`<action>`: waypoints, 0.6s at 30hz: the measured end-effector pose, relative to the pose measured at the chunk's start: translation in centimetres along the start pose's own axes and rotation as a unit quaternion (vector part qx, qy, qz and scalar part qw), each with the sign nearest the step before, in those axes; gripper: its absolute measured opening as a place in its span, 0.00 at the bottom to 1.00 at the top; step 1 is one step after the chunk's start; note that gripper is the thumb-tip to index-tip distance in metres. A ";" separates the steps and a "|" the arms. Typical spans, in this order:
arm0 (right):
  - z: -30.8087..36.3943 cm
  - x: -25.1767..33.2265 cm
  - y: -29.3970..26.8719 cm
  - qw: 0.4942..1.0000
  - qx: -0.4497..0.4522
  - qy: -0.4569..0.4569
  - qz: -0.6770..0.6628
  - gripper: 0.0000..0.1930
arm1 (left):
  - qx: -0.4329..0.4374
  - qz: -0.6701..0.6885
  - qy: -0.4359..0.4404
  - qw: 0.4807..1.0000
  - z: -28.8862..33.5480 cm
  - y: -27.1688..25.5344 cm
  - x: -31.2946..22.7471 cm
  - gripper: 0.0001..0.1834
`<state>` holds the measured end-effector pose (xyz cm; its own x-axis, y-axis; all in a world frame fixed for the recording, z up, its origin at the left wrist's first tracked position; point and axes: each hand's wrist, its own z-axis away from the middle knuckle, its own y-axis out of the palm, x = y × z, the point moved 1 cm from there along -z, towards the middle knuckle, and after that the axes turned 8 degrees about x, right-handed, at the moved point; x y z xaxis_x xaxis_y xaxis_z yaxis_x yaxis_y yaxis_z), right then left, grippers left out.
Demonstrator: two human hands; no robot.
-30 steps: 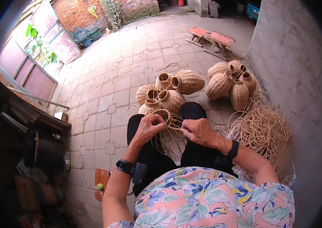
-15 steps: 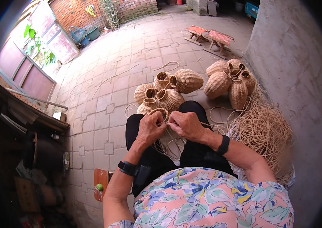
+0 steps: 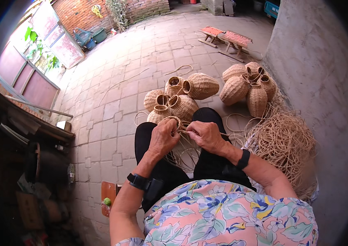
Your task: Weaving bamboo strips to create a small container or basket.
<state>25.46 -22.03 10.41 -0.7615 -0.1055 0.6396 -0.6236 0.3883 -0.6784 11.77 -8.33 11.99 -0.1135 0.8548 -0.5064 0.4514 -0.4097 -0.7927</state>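
Between my knees, my left hand (image 3: pixel 164 135) is closed on the rim of a small woven piece (image 3: pixel 175 119), whose curved braided edge shows above the fingers. Just to the right, my right hand (image 3: pixel 205 134) pinches a strand of straw cord (image 3: pixel 183 131) that runs to that rim. Most of the woven piece is hidden behind my hands. Beyond them stands a cluster of vase-shaped woven baskets (image 3: pixel 182 107), mouths turned inward. Loose cord loops (image 3: pixel 187 158) hang between my thighs.
A second cluster of woven baskets (image 3: pixel 234 89) sits to the right. Nearer lies a big tangled heap of cord (image 3: pixel 285 139) beside the grey wall (image 3: pixel 317 61). Two low stools (image 3: pixel 236 39) stand farther off. A wooden board (image 3: pixel 107 192) with a green object is at my left.
My right hand has moved slightly to the right, away from the left hand, and a strand now shows between them. My left hand keeps its hold on the rim.
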 end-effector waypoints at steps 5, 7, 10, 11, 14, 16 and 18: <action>-1.1 -0.5 1.7 1.000 0.001 0.000 0.006 0.05 | 0.087 0.042 -0.079 0.992 -0.1 -0.8 -0.2 0.08; -1.4 -0.2 1.4 1.000 0.021 0.015 0.008 0.05 | 0.106 0.052 -0.096 0.988 0.0 -1.5 0.2 0.09; -0.5 0.2 -1.1 0.999 0.018 0.023 -0.024 0.06 | 0.161 0.123 -0.058 0.978 -0.3 -3.0 0.7 0.11; -0.3 0.2 -1.8 0.999 0.009 0.011 -0.031 0.06 | 0.203 0.148 -0.091 0.964 -0.8 -3.4 0.6 0.10; -0.2 0.8 -2.5 0.999 0.006 -0.008 -0.041 0.06 | 0.264 0.187 -0.119 0.939 -1.7 -3.8 1.5 0.13; -0.4 0.9 -1.9 0.999 0.004 -0.030 -0.021 0.07 | 0.296 0.171 -0.078 0.937 -2.3 -3.4 2.3 0.13; -0.9 0.7 -1.2 0.998 0.007 -0.048 0.036 0.07 | 0.299 0.161 -0.067 0.938 -2.7 -2.9 2.8 0.14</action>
<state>25.83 -21.78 11.94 -0.8179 -0.1647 0.5514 -0.5679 0.3855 -0.7272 12.54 -3.87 13.81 -0.1847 0.6244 -0.7589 -0.0912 -0.7798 -0.6194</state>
